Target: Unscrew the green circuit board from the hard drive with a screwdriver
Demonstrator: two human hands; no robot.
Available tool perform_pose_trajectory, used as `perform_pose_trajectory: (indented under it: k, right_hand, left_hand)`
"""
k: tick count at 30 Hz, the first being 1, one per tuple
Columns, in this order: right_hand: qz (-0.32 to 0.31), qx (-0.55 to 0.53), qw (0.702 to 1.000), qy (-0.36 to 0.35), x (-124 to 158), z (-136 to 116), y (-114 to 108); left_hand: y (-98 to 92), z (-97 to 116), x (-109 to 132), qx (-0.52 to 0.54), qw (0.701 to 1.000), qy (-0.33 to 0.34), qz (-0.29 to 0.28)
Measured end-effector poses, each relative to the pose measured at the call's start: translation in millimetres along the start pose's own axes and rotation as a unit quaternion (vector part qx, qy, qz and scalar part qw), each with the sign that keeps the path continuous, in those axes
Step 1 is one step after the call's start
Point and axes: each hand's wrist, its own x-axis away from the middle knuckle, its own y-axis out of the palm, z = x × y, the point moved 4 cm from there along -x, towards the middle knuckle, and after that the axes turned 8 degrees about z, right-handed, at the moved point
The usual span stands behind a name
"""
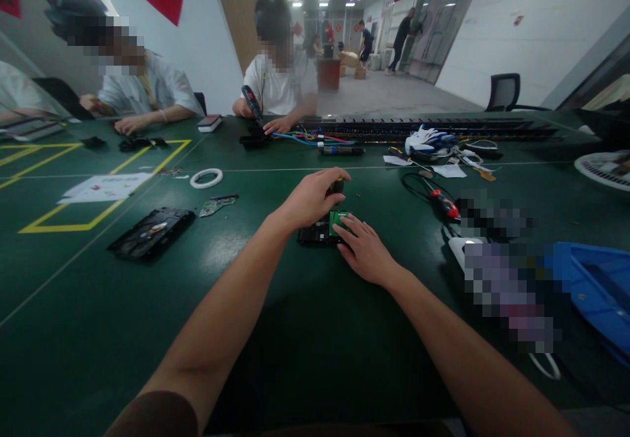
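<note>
My left hand (313, 195) is curled with thumb and fingers around a small dark object (336, 186); most of it is hidden, so its kind is unclear. Just below, a black plastic housing (315, 233) lies on the table, with a green circuit board (337, 219) at its right part. My right hand (368, 248) rests beside the housing, its fingers stretched out and spread, the tips touching the green board. To the left lie a loose circuit board piece (217, 205) and another black housing (152, 232).
A white ring (206, 178) and a paper sheet (105, 187) lie on the green table. Rightward are a red-and-black screwdriver (444, 205), gloves (428, 140) and a blue tray (595, 292). Across the table, a person holds a power screwdriver (252, 104) near colored wires.
</note>
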Motion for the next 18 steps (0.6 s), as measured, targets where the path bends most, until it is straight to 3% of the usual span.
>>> perform_pose_trajectory:
  k: [10,18]
  right_hand:
    - [0.001,0.006,1.0,-0.003,0,-2,-1]
    - [0.002,0.005,1.0,-0.001,0,-1,-2]
  left_hand:
    - [-2.1,-3,-3,0.041,0.996,-0.012,0.082]
    - [0.6,-13,-3,0.176,0.98,-0.074,0.062]
